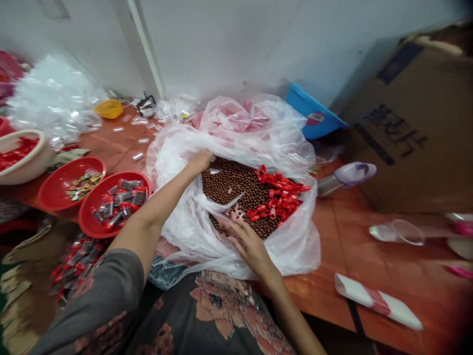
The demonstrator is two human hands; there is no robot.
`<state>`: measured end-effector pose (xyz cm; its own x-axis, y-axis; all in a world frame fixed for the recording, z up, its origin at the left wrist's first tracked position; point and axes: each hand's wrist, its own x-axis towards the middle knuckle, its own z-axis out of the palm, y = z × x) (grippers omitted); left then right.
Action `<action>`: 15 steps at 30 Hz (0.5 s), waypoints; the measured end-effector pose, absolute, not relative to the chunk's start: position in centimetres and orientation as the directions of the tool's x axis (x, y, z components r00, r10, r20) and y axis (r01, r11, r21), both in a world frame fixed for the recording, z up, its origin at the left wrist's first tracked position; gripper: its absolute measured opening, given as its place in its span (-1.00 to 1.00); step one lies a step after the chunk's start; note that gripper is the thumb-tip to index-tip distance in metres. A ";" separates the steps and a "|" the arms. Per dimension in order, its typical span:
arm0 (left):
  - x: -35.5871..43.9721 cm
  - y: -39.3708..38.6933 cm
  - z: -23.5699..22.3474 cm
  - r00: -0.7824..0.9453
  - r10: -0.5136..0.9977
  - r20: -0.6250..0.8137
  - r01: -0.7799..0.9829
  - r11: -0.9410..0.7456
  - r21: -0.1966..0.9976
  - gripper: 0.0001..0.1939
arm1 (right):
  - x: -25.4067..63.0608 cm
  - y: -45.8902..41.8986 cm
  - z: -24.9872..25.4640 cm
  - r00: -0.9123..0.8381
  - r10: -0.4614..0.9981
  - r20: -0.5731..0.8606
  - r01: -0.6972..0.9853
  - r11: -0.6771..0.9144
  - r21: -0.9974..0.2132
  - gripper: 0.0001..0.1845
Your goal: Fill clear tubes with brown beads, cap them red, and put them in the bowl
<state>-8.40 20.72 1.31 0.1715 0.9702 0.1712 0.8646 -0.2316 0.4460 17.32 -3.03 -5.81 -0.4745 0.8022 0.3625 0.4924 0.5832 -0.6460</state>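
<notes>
A large white plastic bag [295, 246] lies spread wide on the table, full of small round brown chocolate balls [240, 182]. Red plastic caps [284, 197] are heaped on the balls at the right side. At the bag's far left rim, my left hand [201, 161] is closed on the plastic; its fingertips are partly hidden. My right hand [251, 244] rests at the near rim, fingers stretched out and apart beside a fold of the bag, close to the balls.
Left are a red bowl of filled tubes with red caps [125, 199], another red bowl [55, 185], a white basin [33, 162] and a clear plastic pile [55, 98]. A blue basin [314, 113], lilac-handled scoop [351, 175], cardboard box [414, 128] and white roll [377, 301] stand right.
</notes>
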 end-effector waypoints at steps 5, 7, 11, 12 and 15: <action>-9.0 23.0 -0.7 0.187 0.980 0.064 0.913 -0.198 0.358 -0.59 | 20.6 -2.9 -6.2 -0.317 0.899 0.302 0.576 0.435 -0.692 -0.54; -9.1 22.6 -0.7 0.153 0.984 0.086 0.929 -0.174 0.327 -0.57 | 21.6 -2.3 -6.4 -0.246 0.924 0.294 0.598 0.383 -0.704 -0.59; -7.8 20.1 -0.6 0.243 0.968 0.058 0.879 -0.245 0.410 -0.62 | 22.8 0.2 -6.9 -0.193 0.941 0.279 0.669 0.334 -0.664 -0.63; -7.3 19.3 -0.7 0.299 0.954 0.013 0.846 -0.272 0.459 -0.64 | 22.8 0.8 -7.1 -0.200 0.940 0.275 0.690 0.335 -0.642 -0.62; -5.3 17.1 -1.9 0.379 0.916 -0.134 0.776 -0.236 0.585 -0.65 | 22.3 2.0 -7.4 -0.244 0.938 0.246 0.736 0.344 -0.583 -0.58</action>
